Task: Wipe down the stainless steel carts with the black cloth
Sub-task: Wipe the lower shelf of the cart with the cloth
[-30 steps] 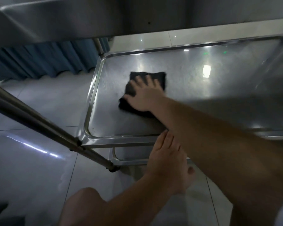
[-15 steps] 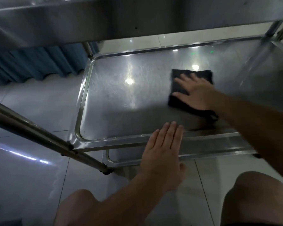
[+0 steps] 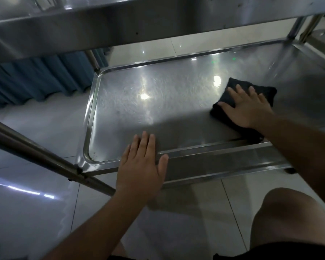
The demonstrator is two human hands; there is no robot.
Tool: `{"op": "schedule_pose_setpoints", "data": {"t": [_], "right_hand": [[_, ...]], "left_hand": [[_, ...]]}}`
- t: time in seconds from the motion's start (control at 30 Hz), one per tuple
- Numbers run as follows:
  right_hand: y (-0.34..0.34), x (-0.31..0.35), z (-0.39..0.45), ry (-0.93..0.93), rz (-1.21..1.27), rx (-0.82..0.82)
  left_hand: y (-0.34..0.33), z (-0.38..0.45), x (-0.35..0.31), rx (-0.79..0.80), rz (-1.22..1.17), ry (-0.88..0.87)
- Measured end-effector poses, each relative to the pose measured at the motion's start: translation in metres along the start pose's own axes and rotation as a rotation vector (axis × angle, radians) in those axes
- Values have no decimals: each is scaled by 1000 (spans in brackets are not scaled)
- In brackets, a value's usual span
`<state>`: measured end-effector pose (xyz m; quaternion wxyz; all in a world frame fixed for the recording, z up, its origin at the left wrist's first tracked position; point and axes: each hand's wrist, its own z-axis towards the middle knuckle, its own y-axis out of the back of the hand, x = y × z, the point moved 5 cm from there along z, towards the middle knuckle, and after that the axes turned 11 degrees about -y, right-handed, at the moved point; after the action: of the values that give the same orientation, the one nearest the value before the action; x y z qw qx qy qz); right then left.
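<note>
My right forearm covers the near corner of the one black cloth (image 3: 251, 89), and the upper shelf (image 3: 139, 19) cuts off the top of my view, so I cannot make out the whole cart. The cloth lies at about three o'clock on the lower steel shelf (image 3: 148, 109), and my right hand (image 3: 250, 107) presses it flat with fingers spread. My left hand (image 3: 141, 169), fingers straight and together, rests on the shelf's near rim at six o'clock. I count two hands, two shelves, one knee (image 3: 289, 218) and one blue curtain (image 3: 36, 81) at nine o'clock.
</note>
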<state>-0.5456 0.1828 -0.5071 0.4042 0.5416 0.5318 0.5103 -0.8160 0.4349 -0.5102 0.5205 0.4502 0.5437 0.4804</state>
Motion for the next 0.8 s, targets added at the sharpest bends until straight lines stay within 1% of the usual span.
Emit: {"op": "schedule_pose_setpoints", "data": {"t": [0.07,0.13,0.2,0.23,0.3,0.37,0.4,0.47,0.53,0.6,0.8], "right_hand": [[-1,45,-18,73,-15,-7],[-10,102,-47,254,-33,15],[-25,143,-79,432,-32,59],[-30,152,-89,485,-32,90],[-32,145,-94,521,-20,114],[-23,118,-82,479,-13,86],[-17,99,-72,423,-18,58],[-6,49,-49,243,-16,6],[0,3,-34,49,-5,7],[0,-21,-29,-61,15,28],[-3,-22,-26,-57,28,48]], "left_hand": [[-2,2,-3,-24,-5,16],[-3,2,-3,-26,-7,29],[-5,2,-2,-27,-11,49],[-6,2,-2,-32,-12,61],[-8,2,-3,-47,-6,71],[-8,2,-4,-64,3,66],[-6,1,-4,-64,3,64],[-5,1,-5,-49,-5,64],[-4,1,-7,-40,-14,70],[-2,0,-10,-31,-21,76],[1,-3,-12,-32,-12,83]]}}
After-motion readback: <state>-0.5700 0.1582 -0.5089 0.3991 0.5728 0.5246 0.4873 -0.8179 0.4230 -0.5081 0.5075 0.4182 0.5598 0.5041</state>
